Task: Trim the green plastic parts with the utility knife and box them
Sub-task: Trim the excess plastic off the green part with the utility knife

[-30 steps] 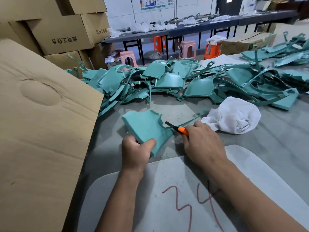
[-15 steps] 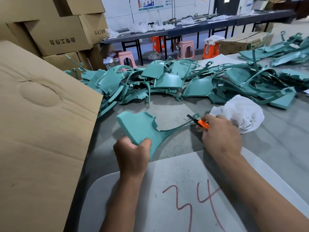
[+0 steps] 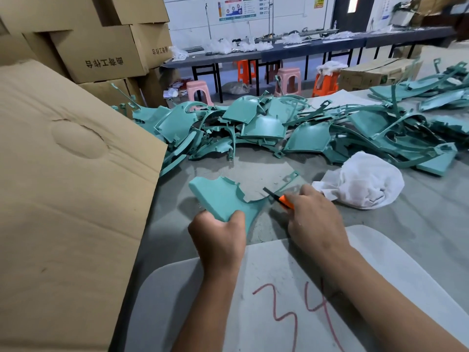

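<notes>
My left hand (image 3: 218, 240) grips the near corner of a green plastic part (image 3: 218, 195) and holds it tilted over the grey table (image 3: 418, 224). A thin curved arm of the part reaches right toward a small tab. My right hand (image 3: 314, 219) is closed on an orange utility knife (image 3: 285, 201), whose dark blade rests against that thin arm. A big pile of green parts (image 3: 279, 130) covers the far side of the table.
A large cardboard flap (image 3: 71, 199) fills the left side. A crumpled white cloth (image 3: 363, 184) lies right of the knife. A pale board marked "34" (image 3: 279, 301) lies under my forearms. Stacked cartons (image 3: 101, 52) stand at the back left, stools and benches beyond.
My right hand slid the knife out to the right along the part's thin arm, then came back left toward the part's body. My left hand kept its hold.
</notes>
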{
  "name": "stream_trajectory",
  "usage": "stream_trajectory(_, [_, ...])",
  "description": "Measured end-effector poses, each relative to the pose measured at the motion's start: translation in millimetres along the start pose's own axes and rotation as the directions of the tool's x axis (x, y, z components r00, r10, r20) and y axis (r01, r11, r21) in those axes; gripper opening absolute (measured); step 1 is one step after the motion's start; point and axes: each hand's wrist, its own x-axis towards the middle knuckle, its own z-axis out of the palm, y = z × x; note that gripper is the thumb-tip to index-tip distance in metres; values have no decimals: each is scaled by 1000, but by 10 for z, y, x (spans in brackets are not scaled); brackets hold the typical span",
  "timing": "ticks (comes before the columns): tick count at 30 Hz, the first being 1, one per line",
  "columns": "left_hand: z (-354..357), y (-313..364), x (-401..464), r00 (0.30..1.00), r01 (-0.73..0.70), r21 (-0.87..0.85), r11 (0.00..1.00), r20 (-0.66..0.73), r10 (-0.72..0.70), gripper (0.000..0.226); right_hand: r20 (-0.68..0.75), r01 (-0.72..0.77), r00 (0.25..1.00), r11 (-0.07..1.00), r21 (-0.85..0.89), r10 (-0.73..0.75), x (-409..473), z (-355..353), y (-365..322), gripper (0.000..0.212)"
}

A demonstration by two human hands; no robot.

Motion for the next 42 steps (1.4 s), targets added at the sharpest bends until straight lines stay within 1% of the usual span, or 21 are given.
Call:
stream_trajectory(3, [-13,-23,59,989,148,-51,988,-11,-149,9,32,70,997,991,116,-75,2,-14,40,20])
stream_trajectory(4, [-20,-29,81,978,206,-76,976,-6,-207,11,22,81,996,986,146,-85,1,-27,64,22])
stream_trajectory(6, [-39,-28,123,952,305,-135,943,8,-307,12,-89,68,995,984,167,-53,8,-48,112,20])
stream_trajectory(8, [-56,-20,160,928,370,-188,910,28,-372,14,-212,-23,976,992,124,49,65,-53,179,22])
stream_trajectory(9, [-60,-20,171,921,388,-209,898,41,-388,15,-238,-78,967,994,82,95,94,-49,212,25])
stream_trajectory(11, [-68,-16,182,912,408,-235,882,63,-405,17,-232,-162,960,987,-7,156,123,-25,248,29])
stream_trajectory(13, [-72,-14,185,908,418,-242,876,76,-412,17,-205,-172,967,982,-75,154,113,-2,231,28])
stream_trajectory(16, [-70,-19,189,890,454,-277,847,102,-443,17,-147,-79,987,994,-71,67,58,3,127,25])
stream_trajectory(17, [-67,-17,193,883,467,-295,834,111,-455,17,-130,-36,991,998,-48,29,35,-8,90,24])
stream_trajectory(20, [-63,-22,196,871,488,-319,812,130,-473,19,-85,79,994,996,41,-75,-57,-22,-40,30])
stream_trajectory(22, [-65,-23,197,866,499,-327,803,140,-481,18,-80,140,988,986,89,-133,-121,-27,-115,24])
stream_trajectory(24, [-73,-25,210,857,513,-342,788,147,-494,21,-68,175,983,977,118,-168,-159,-21,-139,24])
stream_trajectory(26, [-82,-21,224,847,528,-356,771,159,-507,24,-67,174,984,974,143,-166,-160,-16,-119,22])
stream_trajectory(28, [-85,-26,238,846,530,-355,770,159,-509,26,-137,123,985,985,122,-106,-109,-7,-68,21])
stream_trajectory(30, [-85,-26,227,855,515,-342,786,147,-496,23,-222,-7,975,999,45,16,-8,-7,45,25])
stream_trajectory(32, [-95,-7,203,870,491,-327,807,139,-472,17,-223,-130,967,991,-11,125,84,-9,175,27])
stream_trajectory(33, [-99,7,193,878,477,-319,819,137,-458,16,-201,-160,968,987,-26,152,103,-4,209,27])
stream_trajectory(34, [-104,19,185,886,464,-310,830,134,-445,16,-181,-152,973,988,-35,144,100,10,214,26])
stream_trajectory(36, [-107,32,178,894,447,-293,845,124,-430,19,-135,-63,989,997,-35,58,44,24,138,21])
stream_trajectory(39, [-101,14,182,891,454,-299,840,115,-440,16,-99,94,991,993,68,-87,-72,15,-28,21])
stream_trajectory(42, [-96,-11,188,878,474,-334,815,113,-465,15,-68,186,982,973,137,-178,-121,-2,-75,21])
